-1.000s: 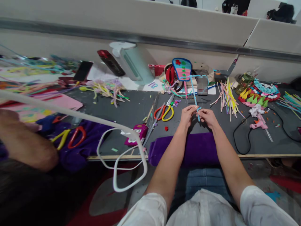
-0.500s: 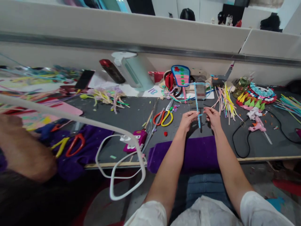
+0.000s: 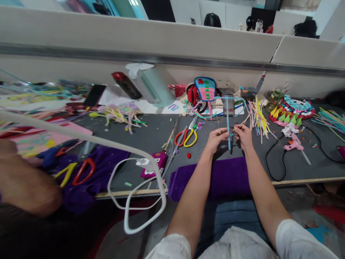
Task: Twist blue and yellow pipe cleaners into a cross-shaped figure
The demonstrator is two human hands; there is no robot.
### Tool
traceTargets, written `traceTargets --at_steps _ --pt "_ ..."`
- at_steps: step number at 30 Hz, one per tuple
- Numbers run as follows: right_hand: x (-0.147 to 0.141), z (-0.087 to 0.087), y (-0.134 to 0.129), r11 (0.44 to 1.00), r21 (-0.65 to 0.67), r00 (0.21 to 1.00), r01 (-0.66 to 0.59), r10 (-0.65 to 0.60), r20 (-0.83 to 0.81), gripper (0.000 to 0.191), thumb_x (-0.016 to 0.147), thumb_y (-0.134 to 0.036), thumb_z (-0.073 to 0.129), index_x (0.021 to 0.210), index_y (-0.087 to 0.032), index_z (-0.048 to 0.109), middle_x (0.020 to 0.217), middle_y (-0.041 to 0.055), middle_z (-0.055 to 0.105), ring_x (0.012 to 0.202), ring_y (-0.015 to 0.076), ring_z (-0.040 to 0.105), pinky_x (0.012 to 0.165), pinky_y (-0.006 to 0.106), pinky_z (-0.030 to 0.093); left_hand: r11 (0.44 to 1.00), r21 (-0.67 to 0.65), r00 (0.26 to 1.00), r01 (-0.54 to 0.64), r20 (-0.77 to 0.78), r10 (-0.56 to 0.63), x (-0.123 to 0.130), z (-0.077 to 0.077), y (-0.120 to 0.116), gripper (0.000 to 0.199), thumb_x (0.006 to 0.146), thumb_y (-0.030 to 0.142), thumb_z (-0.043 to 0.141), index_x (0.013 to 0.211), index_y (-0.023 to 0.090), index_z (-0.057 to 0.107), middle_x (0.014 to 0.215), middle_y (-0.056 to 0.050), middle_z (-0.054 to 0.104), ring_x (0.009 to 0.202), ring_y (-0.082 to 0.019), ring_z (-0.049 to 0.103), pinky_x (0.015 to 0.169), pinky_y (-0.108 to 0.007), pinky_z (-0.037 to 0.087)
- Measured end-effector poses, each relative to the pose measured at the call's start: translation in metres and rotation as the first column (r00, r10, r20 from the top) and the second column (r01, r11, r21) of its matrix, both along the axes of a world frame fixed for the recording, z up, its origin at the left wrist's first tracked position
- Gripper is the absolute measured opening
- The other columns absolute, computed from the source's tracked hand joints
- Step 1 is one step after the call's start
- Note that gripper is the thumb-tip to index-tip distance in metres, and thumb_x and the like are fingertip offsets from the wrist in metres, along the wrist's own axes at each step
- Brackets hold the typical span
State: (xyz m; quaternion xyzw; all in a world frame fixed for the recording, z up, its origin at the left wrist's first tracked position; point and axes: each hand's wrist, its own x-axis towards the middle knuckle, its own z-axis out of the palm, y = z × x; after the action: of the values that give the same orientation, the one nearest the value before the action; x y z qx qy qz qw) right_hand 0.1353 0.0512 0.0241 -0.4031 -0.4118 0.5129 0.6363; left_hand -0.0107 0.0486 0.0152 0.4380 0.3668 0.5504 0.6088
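A light-blue pipe cleaner (image 3: 228, 118) stands nearly upright in front of me, its lower part looking twisted and a loop bending out at the top right. My left hand (image 3: 218, 139) is closed, thumb and fingertips pinching the stem from the left. My right hand (image 3: 243, 136) is also closed, fingertips pressed together just right of the stem at a short crosswise end, which the fingers partly hide. Under my forearms lies a folded purple cloth (image 3: 229, 176) at the table edge.
Scissors (image 3: 190, 136) lie left of my hands, near a magenta box (image 3: 156, 163). A pink glue gun (image 3: 295, 143) with its black cord lies right. Loose pipe cleaners (image 3: 257, 117) stand behind. A white cable (image 3: 107, 140) hangs across the left, before another person's arm (image 3: 29, 183).
The view has shifted slightly. Both hands stay at the pipe cleaner, their fingertips a little closer together around the stem. The upper loop has turned slightly.
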Motion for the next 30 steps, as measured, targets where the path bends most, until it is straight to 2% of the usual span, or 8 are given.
traceTargets --at_steps 5,12,16,20,26,30 --pt "0.0 0.003 -0.002 1.0 -0.019 1.0 -0.015 0.016 0.024 0.028 0.066 -0.04 0.072 0.08 -0.017 0.063 0.063 -0.0024 0.063 0.044 0.004 0.042 0.038 0.016 0.028 1.0 -0.008 1.0 -0.008 -0.001 0.008 -0.001 0.0 0.0 0.039 0.055 0.03 0.083 0.09 0.015 0.074 0.072 -0.004 0.068 0.057 -0.011 0.058 0.06 -0.026 0.048" --pt "0.006 0.006 -0.001 0.995 0.015 0.995 0.101 -0.101 0.011 0.033 0.071 -0.048 0.066 0.088 -0.019 0.065 0.07 -0.0016 0.063 0.047 0.0042 0.043 0.039 0.017 0.029 1.0 -0.007 1.0 0.01 -0.018 -0.01 0.0 0.001 -0.001 0.037 0.052 0.028 0.084 0.086 0.015 0.074 0.072 -0.003 0.068 0.058 -0.012 0.06 0.059 -0.025 0.045" --pt "0.006 0.009 -0.002 0.997 0.039 0.997 0.072 -0.071 -0.022 0.034 0.071 -0.046 0.068 0.092 -0.019 0.066 0.072 -0.0013 0.064 0.047 0.0043 0.044 0.039 0.017 0.03 0.998 -0.008 0.997 0.067 -0.041 -0.067 -0.001 0.002 -0.002 0.035 0.053 0.027 0.084 0.085 0.015 0.075 0.07 -0.003 0.068 0.057 -0.012 0.059 0.059 -0.025 0.045" --pt "0.006 0.011 -0.004 0.998 0.036 0.998 0.051 -0.05 -0.037 0.031 0.068 -0.042 0.071 0.087 -0.019 0.064 0.068 -0.0025 0.063 0.045 0.0041 0.044 0.038 0.017 0.03 0.993 -0.013 0.991 0.117 -0.056 -0.118 -0.002 0.001 -0.002 0.035 0.053 0.027 0.084 0.085 0.015 0.075 0.072 -0.004 0.068 0.057 -0.012 0.059 0.059 -0.025 0.045" --pt "0.005 0.013 -0.005 0.999 0.04 0.997 0.036 -0.034 -0.064 0.029 0.068 -0.042 0.071 0.083 -0.019 0.062 0.064 -0.0035 0.06 0.045 0.0047 0.045 0.038 0.017 0.029 0.993 -0.004 0.993 0.119 0.01 -0.119 -0.002 0.005 -0.005 0.038 0.055 0.028 0.083 0.09 0.016 0.074 0.071 -0.002 0.065 0.057 -0.01 0.057 0.059 -0.024 0.047" --pt "0.006 0.013 -0.005 0.999 0.038 0.997 0.033 -0.03 -0.068 0.03 0.07 -0.044 0.069 0.088 -0.019 0.063 0.067 -0.0025 0.061 0.047 0.0053 0.046 0.038 0.017 0.031 0.992 -0.004 0.991 0.129 0.031 -0.129 -0.003 0.007 -0.007 0.038 0.057 0.028 0.082 0.091 0.016 0.073 0.073 -0.002 0.065 0.058 -0.01 0.058 0.058 -0.024 0.048"
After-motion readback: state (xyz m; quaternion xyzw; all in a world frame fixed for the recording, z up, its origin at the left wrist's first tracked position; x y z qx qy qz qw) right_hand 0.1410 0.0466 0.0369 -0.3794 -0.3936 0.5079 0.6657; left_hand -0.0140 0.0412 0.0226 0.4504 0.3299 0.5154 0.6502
